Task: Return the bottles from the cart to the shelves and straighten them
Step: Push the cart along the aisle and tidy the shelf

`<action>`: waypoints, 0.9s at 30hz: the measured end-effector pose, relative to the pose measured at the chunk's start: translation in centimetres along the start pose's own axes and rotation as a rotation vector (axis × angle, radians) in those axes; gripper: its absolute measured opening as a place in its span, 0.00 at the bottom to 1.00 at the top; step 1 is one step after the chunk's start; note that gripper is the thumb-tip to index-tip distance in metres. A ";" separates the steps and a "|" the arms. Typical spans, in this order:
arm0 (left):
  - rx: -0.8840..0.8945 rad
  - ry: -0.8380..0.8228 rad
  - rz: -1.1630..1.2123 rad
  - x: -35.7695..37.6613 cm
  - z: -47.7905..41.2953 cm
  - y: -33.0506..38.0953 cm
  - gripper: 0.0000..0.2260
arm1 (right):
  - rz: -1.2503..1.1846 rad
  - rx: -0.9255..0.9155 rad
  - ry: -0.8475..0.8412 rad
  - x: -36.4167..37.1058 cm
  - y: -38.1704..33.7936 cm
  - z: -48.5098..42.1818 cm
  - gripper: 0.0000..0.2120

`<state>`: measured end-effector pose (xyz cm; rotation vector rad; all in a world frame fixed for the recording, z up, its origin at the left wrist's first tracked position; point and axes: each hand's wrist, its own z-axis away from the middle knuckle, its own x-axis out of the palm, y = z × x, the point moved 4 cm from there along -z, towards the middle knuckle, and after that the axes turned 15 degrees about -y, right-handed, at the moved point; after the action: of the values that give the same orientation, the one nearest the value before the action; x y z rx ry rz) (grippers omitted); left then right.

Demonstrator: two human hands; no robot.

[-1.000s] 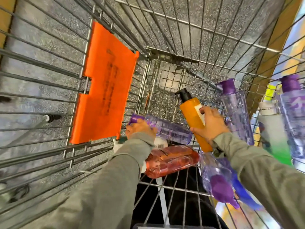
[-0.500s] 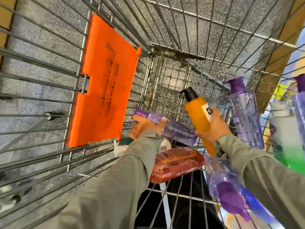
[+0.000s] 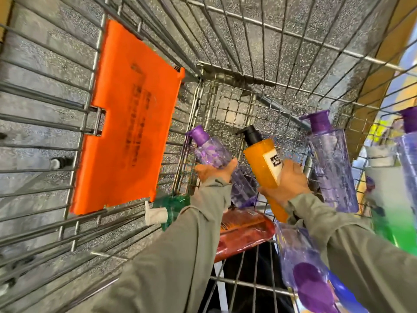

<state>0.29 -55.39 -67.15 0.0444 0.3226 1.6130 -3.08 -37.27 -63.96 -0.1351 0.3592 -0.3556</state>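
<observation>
My left hand (image 3: 214, 171) has its fingers closed around a clear purple bottle (image 3: 222, 169), gripping it near the middle, its purple cap tilted up and away to the left of my knuckles. My right hand (image 3: 287, 181) has its fingers wrapped around an orange pump bottle (image 3: 261, 163) with a black pump on top. That one carries a white label with a dark mark on it, just above my thumb; the print is too blurred for me to read.

Both bottles are held up inside the wire cart (image 3: 248, 53). Below my left wrist lies a reddish bottle (image 3: 244, 233) on its side, with dark lettering I cannot make out, and to the left of that wrist a green bottle (image 3: 172, 207) with a white cap lies flat. Just right of my right hand another purple bottle (image 3: 331, 166) stands upright against the cart's side. Under my right forearm a further purple-capped bottle (image 3: 302, 265) lies toward me.

Off to the left of my left hand, an orange flap (image 3: 126, 123) hangs on the cart's wire wall; it bears rows of black writing, smeared and illegible.
</observation>
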 end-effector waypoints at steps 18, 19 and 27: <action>0.060 -0.153 0.089 -1.3 1.6 0.4 0.33 | -0.136 -0.004 0.013 0.5 0.0 -0.4 0.42; 0.071 -0.151 0.100 -1.4 1.3 0.2 0.31 | -0.142 -0.009 0.019 0.4 0.1 -0.3 0.42; 0.231 -0.170 0.153 -1.0 1.8 1.3 0.33 | -0.397 -0.038 0.063 0.3 1.1 -0.4 0.40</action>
<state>-0.46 -56.10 -64.97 0.3888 0.3799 1.7035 -2.64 -36.34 -64.61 -0.2338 0.4012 -0.7465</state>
